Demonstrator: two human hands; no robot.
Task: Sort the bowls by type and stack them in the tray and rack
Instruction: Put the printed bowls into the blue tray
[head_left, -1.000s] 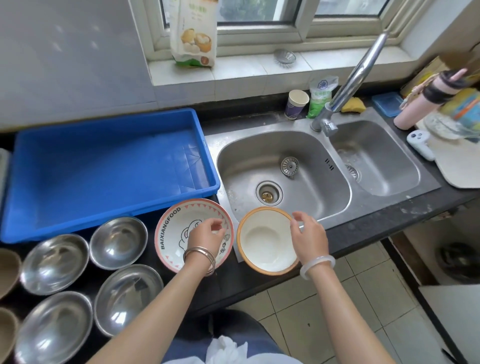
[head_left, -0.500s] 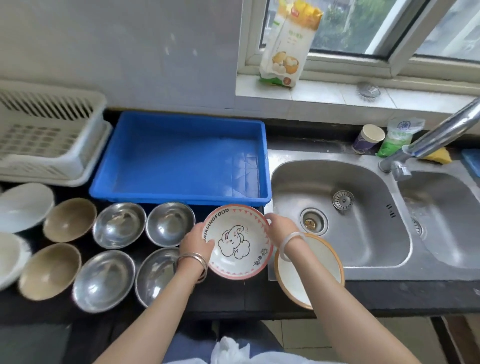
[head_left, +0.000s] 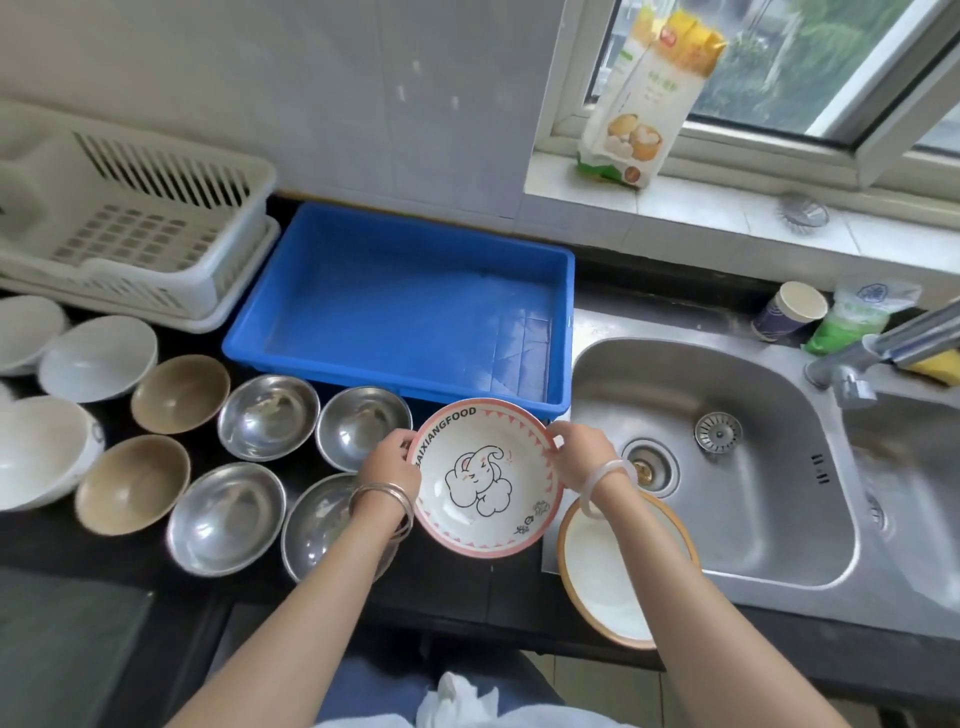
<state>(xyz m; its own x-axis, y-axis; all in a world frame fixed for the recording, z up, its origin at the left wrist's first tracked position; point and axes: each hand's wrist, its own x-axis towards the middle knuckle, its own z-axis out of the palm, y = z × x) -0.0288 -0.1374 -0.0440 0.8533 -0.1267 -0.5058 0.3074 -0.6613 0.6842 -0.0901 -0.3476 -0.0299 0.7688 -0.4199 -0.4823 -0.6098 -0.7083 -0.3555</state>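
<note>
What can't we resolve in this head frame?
- Steel bowl nearest the left hand: partly hidden by the forearm.
- Orange-rimmed bowl: right arm crosses it.
- White bowls: cut by left edge, count unclear.
- Small marks on the elephant bowl, held with the right hand: too small.

Bowls, tray, rack and sink along the counter

The tray (head_left: 400, 306) sits in the middle by the wall, with the rack (head_left: 130, 228) to its left and the sink (head_left: 727, 467) to its right. Rows of bowls (head_left: 267, 415) stand in front of the rack and tray. Two hands (head_left: 387, 467) hold one bowl (head_left: 485, 478) up at the tray's front edge. Another bowl (head_left: 618, 571) rests on the sink's front left corner. A bag (head_left: 644, 98) stands on the windowsill (head_left: 727, 218) behind the sink.
</note>
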